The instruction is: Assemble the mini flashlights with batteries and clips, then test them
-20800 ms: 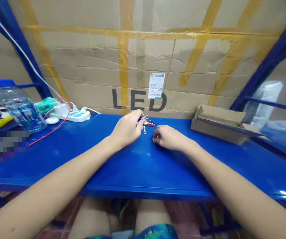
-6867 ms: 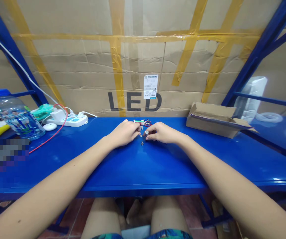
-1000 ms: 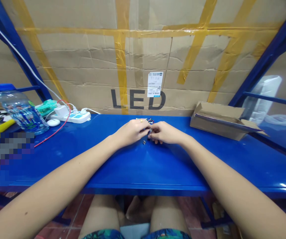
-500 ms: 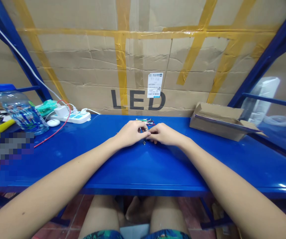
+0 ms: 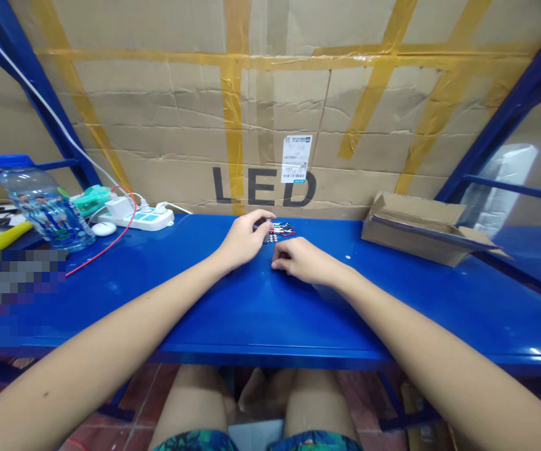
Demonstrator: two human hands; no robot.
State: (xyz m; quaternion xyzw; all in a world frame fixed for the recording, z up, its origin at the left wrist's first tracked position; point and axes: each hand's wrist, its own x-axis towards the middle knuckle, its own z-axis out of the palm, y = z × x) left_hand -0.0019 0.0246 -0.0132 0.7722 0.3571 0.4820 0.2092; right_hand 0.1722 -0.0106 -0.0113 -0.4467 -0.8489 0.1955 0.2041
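Observation:
My left hand [image 5: 246, 239] rests over the blue table beside a small bundle of coloured wires [image 5: 285, 229]. Its fingers are curved and its thumb stands apart from them; no held thing shows. Several small shiny metal pieces [image 5: 273, 238] lie just in front of the wires, close to the left fingertips. My right hand [image 5: 301, 260] is a little nearer to me and to the right, fingers curled and pinched together low over the table. Whatever is between its fingertips, if anything, is hidden.
At the left stand a water bottle [image 5: 47, 210] and a white power strip [image 5: 150, 218] with plugs and a red cable [image 5: 122, 235]. An open cardboard box [image 5: 415, 237] sits at the right. A large taped carton [image 5: 180, 125] forms the back; blue metal posts [image 5: 496, 119] flank it.
My hands were together at the fingertips and have separated. The left moved slightly left toward the wires, the right slightly toward me. The small metal pieces have come into sight.

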